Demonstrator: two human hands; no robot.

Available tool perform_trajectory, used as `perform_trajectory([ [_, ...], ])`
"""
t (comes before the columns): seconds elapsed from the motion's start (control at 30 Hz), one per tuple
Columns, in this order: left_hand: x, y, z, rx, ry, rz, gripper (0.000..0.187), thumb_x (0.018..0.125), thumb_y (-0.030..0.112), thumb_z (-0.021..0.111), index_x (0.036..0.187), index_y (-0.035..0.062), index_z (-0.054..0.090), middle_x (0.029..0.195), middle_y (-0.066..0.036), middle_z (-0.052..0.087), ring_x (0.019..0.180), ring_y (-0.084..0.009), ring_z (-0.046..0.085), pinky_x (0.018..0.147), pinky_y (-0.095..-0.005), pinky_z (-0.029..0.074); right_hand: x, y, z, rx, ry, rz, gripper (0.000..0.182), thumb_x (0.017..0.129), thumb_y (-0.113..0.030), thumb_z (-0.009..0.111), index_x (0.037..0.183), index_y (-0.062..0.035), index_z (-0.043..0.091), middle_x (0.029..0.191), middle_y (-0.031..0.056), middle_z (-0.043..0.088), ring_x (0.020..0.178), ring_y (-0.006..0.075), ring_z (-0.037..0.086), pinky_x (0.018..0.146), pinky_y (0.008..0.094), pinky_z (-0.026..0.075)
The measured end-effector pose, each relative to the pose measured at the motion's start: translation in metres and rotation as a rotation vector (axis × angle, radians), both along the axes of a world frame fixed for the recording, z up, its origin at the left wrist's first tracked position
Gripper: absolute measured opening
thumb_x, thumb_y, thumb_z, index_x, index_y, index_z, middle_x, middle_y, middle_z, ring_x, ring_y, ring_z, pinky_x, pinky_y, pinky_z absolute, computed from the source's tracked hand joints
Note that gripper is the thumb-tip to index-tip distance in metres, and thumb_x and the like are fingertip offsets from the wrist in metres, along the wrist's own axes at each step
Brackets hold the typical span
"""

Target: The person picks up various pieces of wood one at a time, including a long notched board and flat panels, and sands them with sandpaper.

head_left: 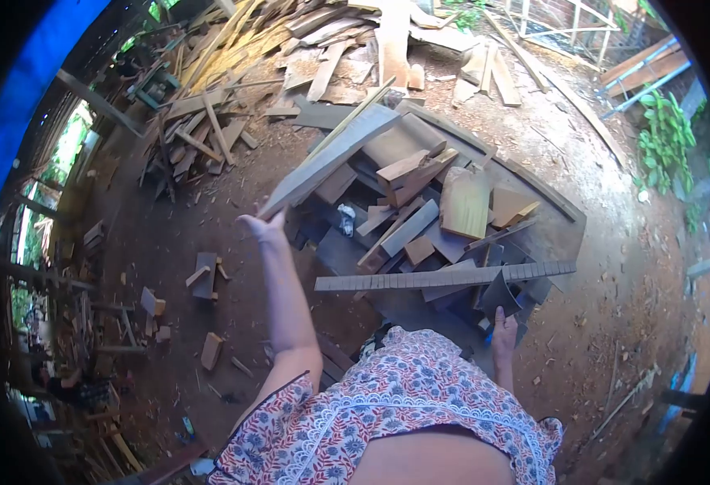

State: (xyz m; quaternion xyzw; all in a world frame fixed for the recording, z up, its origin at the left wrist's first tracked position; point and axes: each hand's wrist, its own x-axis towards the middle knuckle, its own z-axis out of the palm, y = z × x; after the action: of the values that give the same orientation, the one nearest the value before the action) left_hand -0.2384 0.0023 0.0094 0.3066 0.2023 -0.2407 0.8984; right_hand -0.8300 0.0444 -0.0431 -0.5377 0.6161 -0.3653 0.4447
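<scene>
A long grey plank slants from the wood pile toward me, and my left hand is at its near end. The thumb sticks out to the side while the fingers are closed along the plank's edge. My right hand, low at the right, is closed on the lower end of a dark curved piece, its thumb on the near side. Just beyond that piece, a long narrow strip with evenly spaced marks lies across the front of the pile. Cut wood blocks and offcuts are heaped behind it.
A crumpled white scrap lies among the offcuts. Loose blocks are scattered on the dirt floor to the left. Large stacks of slabs stand at the back. Another person is at the far left, and a leafy plant grows at right.
</scene>
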Motion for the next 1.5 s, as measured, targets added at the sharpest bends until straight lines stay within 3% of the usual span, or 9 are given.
perform_trajectory([
  [0.2,-0.027,-0.115,-0.06,0.071,-0.056,0.216,0.089,0.08,0.083,0.024,0.135,0.014,0.039,0.143,-0.016,0.037,0.135,-0.0404,0.03,0.102,-0.0744,0.021,0.011,0.015,0.0,-0.006,0.2,-0.014,0.039,0.098,-0.034,0.051,0.105,0.0034,0.06,0.08,0.0185,0.063,0.068,0.0254,0.056,0.066,0.0347,0.044],
  [0.33,-0.011,-0.114,-0.115,-0.144,-0.045,-0.036,0.101,0.079,0.083,0.015,0.147,0.0073,0.021,0.15,-0.017,0.028,0.136,-0.0408,0.029,0.105,-0.0678,0.025,0.012,0.025,0.027,-0.053,0.228,-0.029,0.036,0.097,-0.032,0.053,0.099,0.0025,0.06,0.07,0.0211,0.058,0.058,0.027,0.052,0.059,0.0376,0.042],
  [0.57,-0.06,-0.096,-0.108,0.243,0.53,-0.366,0.093,0.087,0.065,0.048,0.145,0.0005,0.018,0.142,-0.027,0.032,0.133,-0.0413,0.032,0.108,-0.0578,0.026,0.002,0.033,0.016,0.212,0.349,-0.041,0.036,0.097,-0.032,0.052,0.107,0.0014,0.061,0.086,0.017,0.066,0.075,0.0209,0.058,0.071,0.0356,0.045],
  [0.63,-0.129,-0.092,-0.092,0.008,0.47,-0.794,0.087,0.092,0.049,0.053,0.136,-0.016,0.017,0.139,-0.026,0.033,0.131,-0.0406,0.034,0.109,-0.0553,0.027,0.008,0.035,0.01,0.04,0.315,-0.044,0.036,0.096,-0.032,0.053,0.095,0.0027,0.059,0.066,0.0207,0.057,0.056,0.0313,0.054,0.055,0.0393,0.041],
  [0.87,-0.304,-0.137,-0.148,0.578,-0.17,-1.582,0.065,0.09,0.03,0.062,0.134,-0.0067,0.033,0.137,-0.027,0.038,0.119,-0.0454,0.048,0.096,-0.0551,0.044,0.007,0.046,-0.001,0.041,0.342,-0.007,0.035,0.097,-0.033,0.052,0.098,0.001,0.061,0.068,0.0219,0.058,0.06,0.0371,0.057,0.055,0.0406,0.041],
  [0.97,-0.336,-0.171,-0.151,0.88,-0.373,-1.559,0.065,0.088,0.03,0.064,0.133,-0.007,0.034,0.133,-0.027,0.043,0.111,-0.0441,0.053,0.088,-0.0542,0.049,0.007,0.051,0.017,0.025,0.276,-0.07,0.034,0.097,-0.033,0.052,0.102,-0.001,0.062,0.072,0.0228,0.06,0.067,0.0395,0.061,0.058,0.0424,0.043],
  [1.17,-0.362,-0.201,-0.213,0.665,-0.354,-1.238,0.048,0.088,0.03,0.063,0.121,-0.0004,0.048,0.11,-0.016,0.059,0.095,-0.028,0.061,0.074,-0.0473,0.052,-0.005,0.079,0.007,0.119,0.303,-0.201,0.035,0.096,-0.034,0.052,0.107,-0.0023,0.063,0.083,0.0247,0.064,0.081,0.0412,0.064,0.066,0.0458,0.046],
  [1.4,-0.339,-0.199,-0.115,0.713,-1.136,-1.063,0.033,0.088,0.026,0.063,0.105,0.0004,0.053,0.094,-0.01,0.061,0.075,-0.0172,0.06,0.061,-0.032,0.051,-0.022,0.083,-0.003,0.255,0.373,-0.238,0.037,0.095,-0.032,0.054,0.097,0.0041,0.062,0.08,0.0264,0.063,0.08,0.0435,0.062,0.065,0.0458,0.045],
  [1.5,-0.316,-0.161,-0.071,0.525,-0.917,-1.091,0.029,0.09,0.023,0.06,0.1,-0.0036,0.054,0.09,-0.012,0.061,0.078,-0.0179,0.06,0.069,-0.0281,0.048,-0.034,0.074,-0.01,0.109,0.329,-0.342,0.04,0.095,-0.033,0.054,0.091,0.0063,0.061,0.077,0.0269,0.062,0.078,0.045,0.061,0.065,0.0472,0.045],
])
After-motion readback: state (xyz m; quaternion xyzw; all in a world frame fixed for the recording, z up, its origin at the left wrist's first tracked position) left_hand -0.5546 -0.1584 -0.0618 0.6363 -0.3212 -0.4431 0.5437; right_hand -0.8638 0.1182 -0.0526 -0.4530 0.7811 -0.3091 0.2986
